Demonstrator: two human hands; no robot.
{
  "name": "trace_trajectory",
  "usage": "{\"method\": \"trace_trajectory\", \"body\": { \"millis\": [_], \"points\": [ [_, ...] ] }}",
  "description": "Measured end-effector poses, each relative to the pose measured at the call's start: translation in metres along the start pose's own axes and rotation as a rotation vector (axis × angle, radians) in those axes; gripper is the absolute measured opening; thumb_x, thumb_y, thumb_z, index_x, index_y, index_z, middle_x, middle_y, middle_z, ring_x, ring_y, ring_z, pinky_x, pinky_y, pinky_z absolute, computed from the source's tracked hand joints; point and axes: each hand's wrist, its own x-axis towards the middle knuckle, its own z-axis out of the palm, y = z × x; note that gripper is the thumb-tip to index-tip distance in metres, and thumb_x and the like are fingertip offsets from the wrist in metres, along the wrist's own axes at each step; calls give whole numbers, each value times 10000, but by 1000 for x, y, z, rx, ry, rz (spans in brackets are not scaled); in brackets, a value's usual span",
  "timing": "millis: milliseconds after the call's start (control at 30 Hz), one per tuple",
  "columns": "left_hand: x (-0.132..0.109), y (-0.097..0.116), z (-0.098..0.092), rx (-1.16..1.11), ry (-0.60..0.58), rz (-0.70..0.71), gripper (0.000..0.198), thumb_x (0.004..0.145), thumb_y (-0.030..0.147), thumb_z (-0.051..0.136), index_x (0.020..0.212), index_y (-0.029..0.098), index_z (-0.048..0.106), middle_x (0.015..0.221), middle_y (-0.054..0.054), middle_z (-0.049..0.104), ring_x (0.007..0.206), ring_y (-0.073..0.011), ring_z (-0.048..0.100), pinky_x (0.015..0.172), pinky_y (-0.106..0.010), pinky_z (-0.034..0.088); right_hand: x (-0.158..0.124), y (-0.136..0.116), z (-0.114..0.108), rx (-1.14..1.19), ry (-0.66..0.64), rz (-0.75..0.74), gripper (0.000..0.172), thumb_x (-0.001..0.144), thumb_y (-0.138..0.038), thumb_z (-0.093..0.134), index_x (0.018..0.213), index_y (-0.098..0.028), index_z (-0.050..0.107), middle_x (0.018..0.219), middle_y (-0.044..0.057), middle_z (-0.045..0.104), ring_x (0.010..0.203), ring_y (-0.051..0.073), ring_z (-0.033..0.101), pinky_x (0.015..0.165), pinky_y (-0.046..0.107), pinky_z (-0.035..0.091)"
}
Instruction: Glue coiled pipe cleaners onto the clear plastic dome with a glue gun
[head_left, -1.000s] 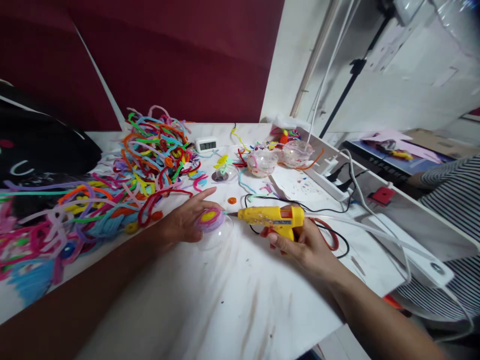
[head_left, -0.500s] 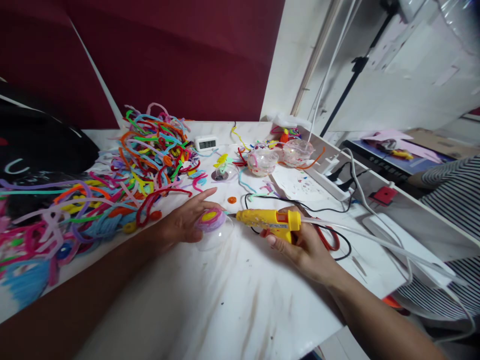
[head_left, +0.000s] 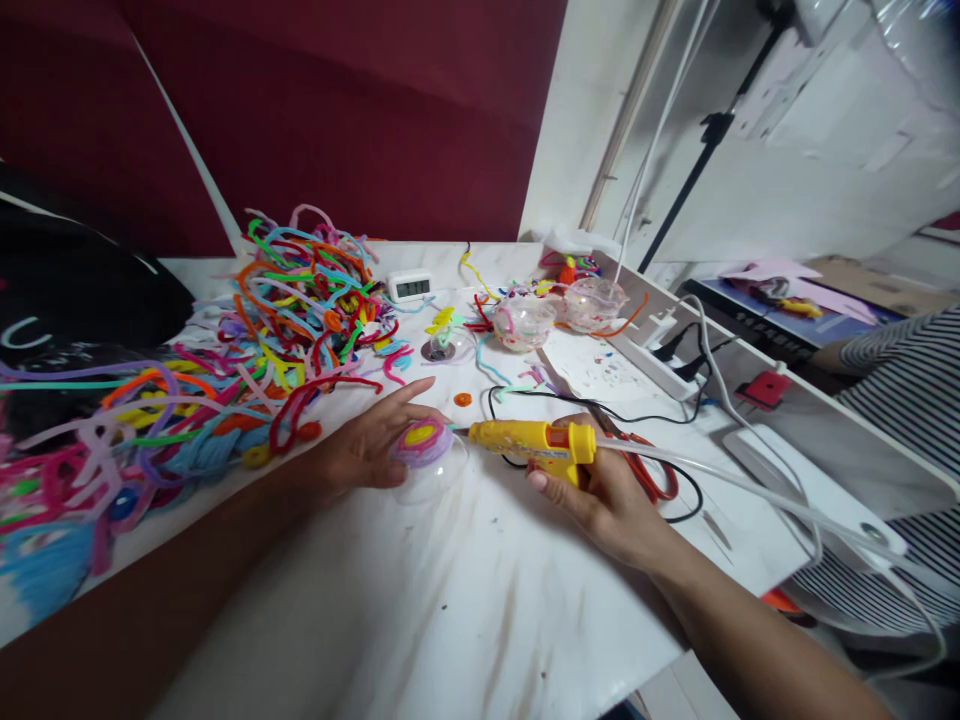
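Note:
My right hand [head_left: 600, 495] grips a yellow hot-glue gun [head_left: 536, 442] with a clear glue stick [head_left: 750, 487] trailing from its back. Its nozzle points left at a clear plastic dome [head_left: 431, 470] that carries a pink and yellow coiled pipe cleaner [head_left: 420, 440]. My left hand [head_left: 371, 440] rests on the left side of that dome, fingers curled round it and the index finger stretched out on the white table [head_left: 465, 600].
A big tangle of coloured pipe cleaners [head_left: 225, 350] covers the table's left side. Behind lie a small digital clock [head_left: 411, 288], two more clear domes [head_left: 559, 312], an orange button [head_left: 463, 399], black and red cables [head_left: 660, 480] and a power strip [head_left: 660, 365]. Another person in a striped top [head_left: 907, 400] sits at right.
The glue gun has shifted slightly left, bringing its nozzle closer to the dome. My left hand has stayed in place on the dome.

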Motion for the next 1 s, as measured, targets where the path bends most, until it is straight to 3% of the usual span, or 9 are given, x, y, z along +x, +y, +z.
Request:
{"method": "trace_trajectory", "body": {
  "millis": [200, 400, 567, 1000],
  "points": [
    [1, 0, 1, -9, -6, -2, 943, 682, 316, 829, 1476, 332, 321, 1306, -49, 563, 1298, -295, 465, 1075, -374, 361, -1, 0, 0, -38, -4, -10, 210, 917, -368, 595, 1010, -190, 537, 852, 10, 489, 683, 144, 454, 574, 265, 392],
    [1, 0, 2, 7, -12, -12, 981, 679, 344, 833, 1493, 315, 286, 1321, -60, 550, 1317, -303, 444, 1104, -396, 337, 0, 0, 3, 7, -6, -37, 193, 923, -326, 584, 1053, -204, 511, 916, 15, 455, 734, 152, 455, 607, 273, 405],
    [2, -3, 1, 36, -22, 19, 1008, 676, 386, 826, 1508, 295, 264, 1310, -89, 560, 1297, -331, 463, 1094, -444, 348, -1, 0, 2, -9, -1, -39, 199, 923, -336, 584, 1056, -210, 508, 939, 24, 465, 771, 167, 474, 626, 283, 412],
    [1, 1, 2, 29, -4, -17, 1021, 667, 390, 832, 1512, 309, 264, 1329, -85, 562, 1305, -333, 459, 1068, -412, 370, -8, 2, 1, 21, -3, 6, 220, 928, -364, 580, 1067, -212, 502, 934, 29, 504, 738, 163, 487, 618, 289, 413]
  ]
}}
